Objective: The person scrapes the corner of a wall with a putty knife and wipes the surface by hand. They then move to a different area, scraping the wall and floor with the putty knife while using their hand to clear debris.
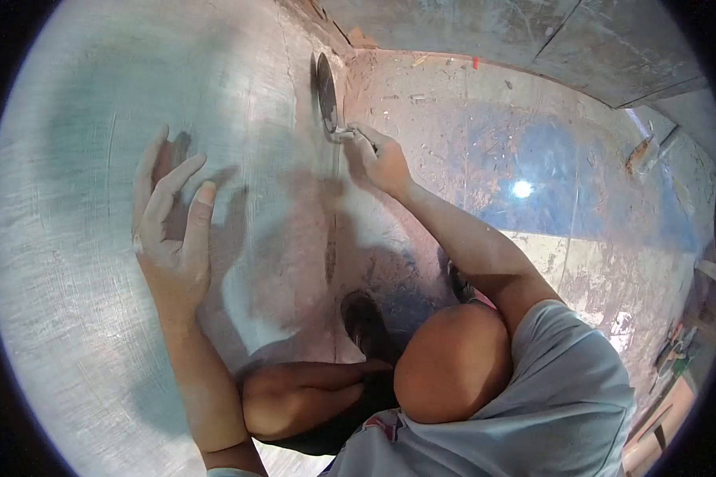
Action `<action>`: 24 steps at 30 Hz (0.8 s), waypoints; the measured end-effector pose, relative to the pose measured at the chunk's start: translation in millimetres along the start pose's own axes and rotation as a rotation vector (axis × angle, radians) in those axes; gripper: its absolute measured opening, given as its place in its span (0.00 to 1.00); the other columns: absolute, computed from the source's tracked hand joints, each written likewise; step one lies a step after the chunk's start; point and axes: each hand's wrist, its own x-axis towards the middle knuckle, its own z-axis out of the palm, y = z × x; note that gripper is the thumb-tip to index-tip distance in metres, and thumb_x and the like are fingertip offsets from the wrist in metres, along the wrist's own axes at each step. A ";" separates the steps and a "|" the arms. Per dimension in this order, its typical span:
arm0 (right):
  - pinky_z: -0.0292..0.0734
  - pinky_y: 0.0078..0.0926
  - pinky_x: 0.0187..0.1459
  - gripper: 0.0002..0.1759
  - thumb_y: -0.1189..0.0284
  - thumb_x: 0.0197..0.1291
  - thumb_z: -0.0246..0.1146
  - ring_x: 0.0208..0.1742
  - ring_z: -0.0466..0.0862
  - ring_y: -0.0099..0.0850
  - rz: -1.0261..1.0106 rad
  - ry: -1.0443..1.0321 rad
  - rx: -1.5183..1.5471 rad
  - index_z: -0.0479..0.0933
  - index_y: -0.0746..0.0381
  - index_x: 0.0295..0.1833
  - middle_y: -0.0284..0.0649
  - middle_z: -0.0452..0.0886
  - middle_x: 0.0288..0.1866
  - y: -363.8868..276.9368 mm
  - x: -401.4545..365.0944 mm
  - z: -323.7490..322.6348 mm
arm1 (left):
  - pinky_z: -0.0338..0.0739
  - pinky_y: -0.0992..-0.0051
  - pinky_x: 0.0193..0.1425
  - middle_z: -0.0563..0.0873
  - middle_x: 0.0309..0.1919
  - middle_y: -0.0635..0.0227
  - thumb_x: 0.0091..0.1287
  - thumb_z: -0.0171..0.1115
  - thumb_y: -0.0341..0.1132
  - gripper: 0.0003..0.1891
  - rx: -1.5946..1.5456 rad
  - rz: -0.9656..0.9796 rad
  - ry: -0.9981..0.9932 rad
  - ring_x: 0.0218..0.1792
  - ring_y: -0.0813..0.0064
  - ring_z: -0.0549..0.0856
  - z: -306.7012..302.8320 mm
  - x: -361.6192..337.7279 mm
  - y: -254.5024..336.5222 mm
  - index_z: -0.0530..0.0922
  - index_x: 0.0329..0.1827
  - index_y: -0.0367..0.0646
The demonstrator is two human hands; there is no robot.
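Note:
My right hand [380, 159] is closed round the handle of a trowel [327, 94]. The trowel's dark blade lies along the foot of the wall [247, 48], close to the corner, its tip pointing away from me. On the left, my left hand [173, 211] is raised before the wall with its fingers apart and slightly curled, holding nothing. Pale dust covers its skin. Whether its fingertips touch the wall cannot be made out.
The dusty floor [422, 119] has small debris and a bright light reflection. A second wall [597, 48] runs across the top. My knees and dark shoe [363, 318] are below. Tools [676, 354] lie at the lower right.

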 end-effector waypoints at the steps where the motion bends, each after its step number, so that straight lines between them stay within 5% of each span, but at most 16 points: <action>1: 0.79 0.38 0.53 0.17 0.67 0.73 0.52 0.53 0.86 0.53 0.009 0.009 -0.024 0.83 0.61 0.55 0.55 0.85 0.50 4.1 1.3 -0.6 | 0.69 0.57 0.75 0.74 0.72 0.48 0.70 0.63 0.29 0.12 -0.046 -0.013 0.025 0.71 0.49 0.75 1.1 1.8 0.9 0.86 0.54 0.37; 4: 0.79 0.39 0.54 0.18 0.64 0.72 0.53 0.55 0.85 0.54 0.072 -0.026 -0.106 0.82 0.62 0.56 0.54 0.85 0.51 56.5 6.7 -1.4 | 0.70 0.57 0.74 0.74 0.72 0.47 0.70 0.63 0.29 0.12 0.074 0.003 -0.006 0.72 0.49 0.75 -2.5 2.0 3.0 0.86 0.54 0.37; 6: 0.81 0.38 0.46 0.19 0.63 0.72 0.54 0.43 0.88 0.50 0.288 -0.067 -0.199 0.83 0.63 0.55 0.55 0.87 0.45 58.6 -1.1 -3.4 | 0.70 0.57 0.74 0.74 0.72 0.48 0.70 0.64 0.29 0.12 0.000 0.003 -0.001 0.72 0.49 0.75 -0.1 4.4 4.2 0.86 0.54 0.37; 7: 0.79 0.36 0.31 0.18 0.63 0.74 0.54 0.26 0.85 0.39 0.541 -0.186 0.130 0.80 0.62 0.57 0.51 0.85 0.33 57.1 -0.8 -5.8 | 0.71 0.57 0.74 0.74 0.72 0.48 0.70 0.64 0.29 0.12 0.011 0.006 -0.002 0.72 0.49 0.75 0.4 5.4 4.7 0.86 0.54 0.37; 10: 0.71 0.28 0.20 0.16 0.62 0.76 0.54 0.17 0.76 0.27 0.659 -0.242 0.532 0.74 0.61 0.59 0.41 0.79 0.27 18.0 -3.5 -21.9 | 0.71 0.57 0.73 0.74 0.72 0.48 0.70 0.65 0.29 0.12 -0.016 -0.016 0.014 0.72 0.49 0.75 0.8 5.1 6.2 0.86 0.54 0.37; 12: 0.69 0.25 0.18 0.15 0.63 0.76 0.55 0.17 0.74 0.26 0.663 -0.301 0.670 0.69 0.61 0.60 0.35 0.76 0.27 9.5 -0.5 -29.2 | 0.71 0.57 0.73 0.74 0.72 0.48 0.70 0.65 0.29 0.12 -0.059 -0.027 0.034 0.71 0.50 0.76 0.0 4.9 5.9 0.86 0.54 0.37; 18: 0.73 0.25 0.17 0.13 0.65 0.76 0.56 0.17 0.77 0.26 0.355 -0.161 0.170 0.73 0.66 0.52 0.39 0.79 0.28 16.1 1.4 -39.1 | 0.72 0.57 0.73 0.74 0.72 0.48 0.69 0.66 0.29 0.13 -0.096 -0.044 0.022 0.71 0.49 0.76 -6.7 1.2 6.8 0.85 0.55 0.38; 20: 0.73 0.25 0.17 0.14 0.65 0.76 0.54 0.15 0.76 0.27 0.327 -0.133 0.449 0.73 0.66 0.51 0.39 0.78 0.25 -7.7 -5.6 -29.6 | 0.73 0.57 0.73 0.74 0.72 0.48 0.69 0.65 0.28 0.13 -0.062 -0.084 -0.016 0.70 0.49 0.77 -8.9 -1.1 12.4 0.85 0.55 0.38; 23: 0.70 0.26 0.14 0.12 0.65 0.77 0.50 0.16 0.77 0.28 0.639 -0.154 0.691 0.73 0.60 0.52 0.41 0.79 0.28 -5.3 -13.3 -6.0 | 0.73 0.57 0.72 0.74 0.71 0.47 0.69 0.65 0.29 0.13 -0.201 -0.099 -0.101 0.69 0.49 0.78 -18.3 -1.4 19.7 0.85 0.55 0.37; 24: 0.73 0.34 0.18 0.12 0.63 0.75 0.51 0.20 0.80 0.35 0.648 -0.150 0.552 0.73 0.60 0.52 0.46 0.80 0.30 -22.9 -17.3 -1.3 | 0.73 0.57 0.72 0.74 0.71 0.46 0.68 0.65 0.29 0.14 -0.175 -0.098 -0.122 0.68 0.48 0.79 -22.4 -3.0 23.3 0.85 0.56 0.36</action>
